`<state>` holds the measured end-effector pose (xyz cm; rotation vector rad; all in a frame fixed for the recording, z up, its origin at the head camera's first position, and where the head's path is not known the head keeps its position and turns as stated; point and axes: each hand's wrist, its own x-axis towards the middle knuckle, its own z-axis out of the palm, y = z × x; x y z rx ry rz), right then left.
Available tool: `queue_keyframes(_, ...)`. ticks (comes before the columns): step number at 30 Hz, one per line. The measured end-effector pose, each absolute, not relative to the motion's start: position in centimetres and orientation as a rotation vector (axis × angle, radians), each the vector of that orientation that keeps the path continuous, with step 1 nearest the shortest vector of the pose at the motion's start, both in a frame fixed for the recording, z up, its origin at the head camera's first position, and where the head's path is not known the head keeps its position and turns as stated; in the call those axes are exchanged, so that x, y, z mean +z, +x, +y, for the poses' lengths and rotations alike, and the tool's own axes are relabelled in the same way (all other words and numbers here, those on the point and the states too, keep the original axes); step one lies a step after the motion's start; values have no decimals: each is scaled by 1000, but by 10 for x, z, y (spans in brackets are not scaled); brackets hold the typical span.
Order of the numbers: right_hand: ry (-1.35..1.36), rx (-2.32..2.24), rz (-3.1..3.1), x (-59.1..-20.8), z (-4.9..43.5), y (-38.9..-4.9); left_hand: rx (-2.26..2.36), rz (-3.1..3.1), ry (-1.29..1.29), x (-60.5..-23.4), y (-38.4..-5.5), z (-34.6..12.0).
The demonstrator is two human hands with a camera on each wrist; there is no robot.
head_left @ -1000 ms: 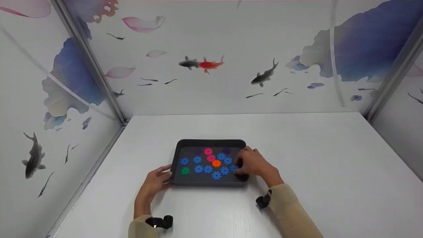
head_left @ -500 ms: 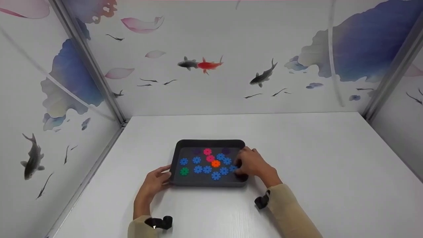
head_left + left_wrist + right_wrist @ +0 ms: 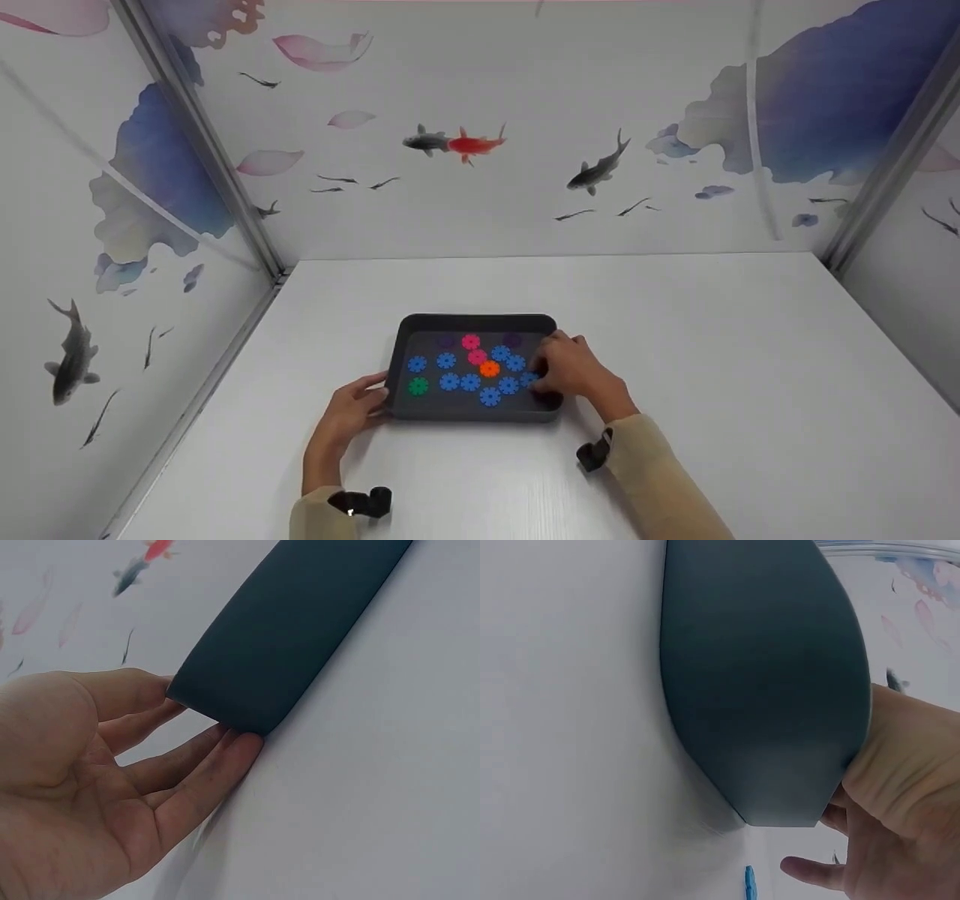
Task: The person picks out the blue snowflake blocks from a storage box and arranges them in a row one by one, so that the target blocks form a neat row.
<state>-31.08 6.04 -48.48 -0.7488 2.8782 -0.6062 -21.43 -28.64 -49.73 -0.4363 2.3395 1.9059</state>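
Nothing much has moved: one blue disc (image 3: 529,379) lies just left of the nearer right hand (image 3: 574,366), whose grip can't be seen, while the left hand (image 3: 350,409) holds the tray (image 3: 472,413).

Grey tray (image 3: 472,413), blue discs (image 3: 449,382); fish-patterned wall (image 3: 495,210)
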Motion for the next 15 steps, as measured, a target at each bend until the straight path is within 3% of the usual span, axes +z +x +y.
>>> queue_keyframes(15,-663,-621,2889,-486,55,-311,1893,2356,-439,-499,-214,-288)
